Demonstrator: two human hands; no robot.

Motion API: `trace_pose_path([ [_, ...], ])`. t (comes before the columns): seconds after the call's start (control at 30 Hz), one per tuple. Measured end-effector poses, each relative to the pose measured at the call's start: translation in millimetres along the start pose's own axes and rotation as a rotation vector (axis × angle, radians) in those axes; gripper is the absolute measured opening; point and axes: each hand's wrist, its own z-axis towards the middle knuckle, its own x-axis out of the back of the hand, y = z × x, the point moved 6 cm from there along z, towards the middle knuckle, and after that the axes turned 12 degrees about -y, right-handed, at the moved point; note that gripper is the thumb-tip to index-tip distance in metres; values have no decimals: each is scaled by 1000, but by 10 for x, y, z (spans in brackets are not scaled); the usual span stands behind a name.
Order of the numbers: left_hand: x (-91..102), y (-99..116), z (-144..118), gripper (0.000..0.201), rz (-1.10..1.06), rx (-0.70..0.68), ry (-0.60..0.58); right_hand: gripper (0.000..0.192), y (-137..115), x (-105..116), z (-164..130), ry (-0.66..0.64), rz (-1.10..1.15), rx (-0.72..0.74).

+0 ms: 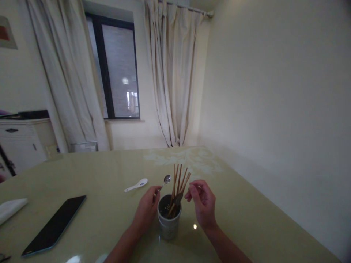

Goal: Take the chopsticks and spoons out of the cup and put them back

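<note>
My left hand (147,205) is closed around the handle of a small metal spoon (167,179), whose shiny bowl points up and away. Just right of that hand, a grey utensil holder (169,227) with drain holes in its bottom stands upright on the table. Several wooden chopsticks (179,178) lean to the right inside it, along with a dark spoon-like head (178,198). Beside the holder's right side is my right hand (202,202), its fingers curled in and thumb near the fingertips. Nothing shows between them. A white soup spoon (136,185) lies behind my left hand.
On the left of the table (104,208) lie a black tablet (56,224) and a white item (12,209) at the edge of view. A wall (279,120) runs along the right side. Behind are curtains (175,73), a window (120,69) and a white cabinet (20,142).
</note>
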Motion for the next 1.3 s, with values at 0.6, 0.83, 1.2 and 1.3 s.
trace_pose_path([
  [0.6,27,89,39,36,143,-165,-11,43,511,201,259,75,-104,-167],
  [0.83,401,-338,-13,48,897,13,191,38,-105,885,345,452,-159,66],
  [1.2,445,-334,9,36,988,251,9,38,-201,706,311,367,229,82],
  [1.3,436,-376,39,35,945,265,-50,34,-152,539,277,271,228,50],
])
